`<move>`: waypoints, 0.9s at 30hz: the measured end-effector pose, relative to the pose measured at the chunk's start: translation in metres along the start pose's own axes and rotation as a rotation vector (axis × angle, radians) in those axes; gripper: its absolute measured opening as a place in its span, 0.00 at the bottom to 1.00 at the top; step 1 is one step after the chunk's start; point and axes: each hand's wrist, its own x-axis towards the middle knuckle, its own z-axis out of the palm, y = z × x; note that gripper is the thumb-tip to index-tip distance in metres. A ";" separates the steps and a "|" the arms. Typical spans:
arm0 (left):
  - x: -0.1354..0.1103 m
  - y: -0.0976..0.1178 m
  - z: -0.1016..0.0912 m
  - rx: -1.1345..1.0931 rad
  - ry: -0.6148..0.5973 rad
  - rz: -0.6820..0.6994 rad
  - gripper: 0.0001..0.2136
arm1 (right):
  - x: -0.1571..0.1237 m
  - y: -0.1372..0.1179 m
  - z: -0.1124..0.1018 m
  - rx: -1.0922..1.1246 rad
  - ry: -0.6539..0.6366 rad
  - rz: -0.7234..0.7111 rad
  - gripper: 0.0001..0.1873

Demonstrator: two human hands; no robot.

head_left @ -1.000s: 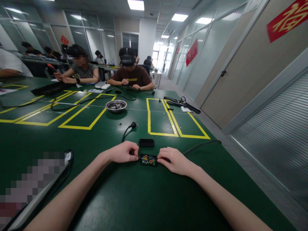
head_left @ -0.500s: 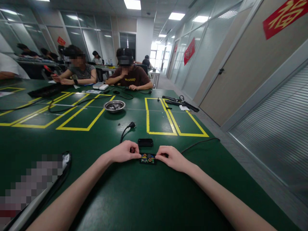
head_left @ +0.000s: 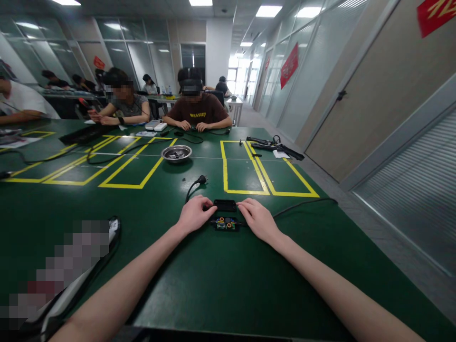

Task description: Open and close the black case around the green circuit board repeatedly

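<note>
A black plastic cover [head_left: 225, 205] lies hollow side up in front of me. My left hand [head_left: 197, 212] has its bent fingers and thumb at the cover's left end. At its right end, the fingers of my right hand [head_left: 256, 216] are closed against the edge. Just nearer to me sits an open black case [head_left: 226, 230] holding a circuit board [head_left: 225, 223] with copper-coloured ring coils and yellow parts. Neither hand is on the case. Cords run from its sides, and a black power plug [head_left: 202, 179] lies beyond my left hand.
A metal bowl [head_left: 176, 154] with small parts stands farther off on the green table [head_left: 199, 285]. Yellow tape rectangles mark the surface. Black tool-like items [head_left: 274, 147] lie at the back right, and a white-edged bag [head_left: 110, 237] at the left. Other people sit across the table.
Both my hands have left the sides of the circuit-board case and moved forward to the ends of the black cover. The view has shifted slightly left.
</note>
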 end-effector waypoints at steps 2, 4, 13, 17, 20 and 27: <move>0.000 0.000 0.001 -0.024 -0.019 -0.031 0.10 | -0.001 0.002 0.002 0.077 0.037 0.041 0.15; 0.002 0.000 0.002 -0.067 -0.043 -0.069 0.10 | 0.000 0.004 0.002 0.165 0.056 0.084 0.13; 0.005 0.000 0.011 -0.090 0.092 -0.101 0.11 | 0.003 0.000 0.000 0.181 0.076 0.220 0.11; 0.006 0.000 0.011 -0.004 0.069 -0.053 0.11 | 0.005 -0.002 0.001 0.133 0.071 0.220 0.11; 0.008 -0.002 0.010 -0.105 0.017 -0.074 0.10 | 0.006 0.001 0.002 0.225 0.063 0.240 0.10; 0.009 -0.006 0.002 -0.453 -0.090 -0.131 0.07 | 0.007 0.004 0.001 0.508 0.103 0.250 0.09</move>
